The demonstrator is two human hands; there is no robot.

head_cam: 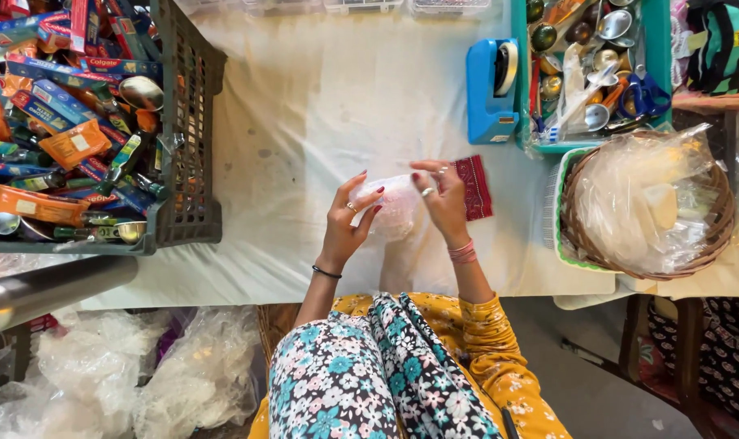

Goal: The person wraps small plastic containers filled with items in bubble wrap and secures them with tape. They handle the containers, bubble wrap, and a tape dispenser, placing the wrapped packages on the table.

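Left hand: the left hand (347,221) grips the left edge of a clear plastic bag (394,207), fingers (363,192) curled and pinched on the film.
Right hand: the right hand (443,195) holds the bag's right edge, fingers clamped on it, rings showing, a pink band at the wrist.
Bag: held between both hands just above the white-covered surface (321,106), at the centre of the view; what is inside cannot be told.
At 3 o'clock of the hands: a small dark red patterned cloth (475,185) lies flat on the surface, partly behind the right hand.
At 9 to 10 o'clock: a dark plastic crate (189,122) piled with toothpaste boxes (56,106) and small steel bowls.
At 1 o'clock: a blue tape dispenser (490,89), just beside a teal tray (520,73) of metal bowls and blue-handled scissors.
At 3 o'clock, farther out: a wicker basket (715,223) filled with crumpled clear plastic.
At 7 o'clock: loose plastic bags (134,374) heaped on the floor.
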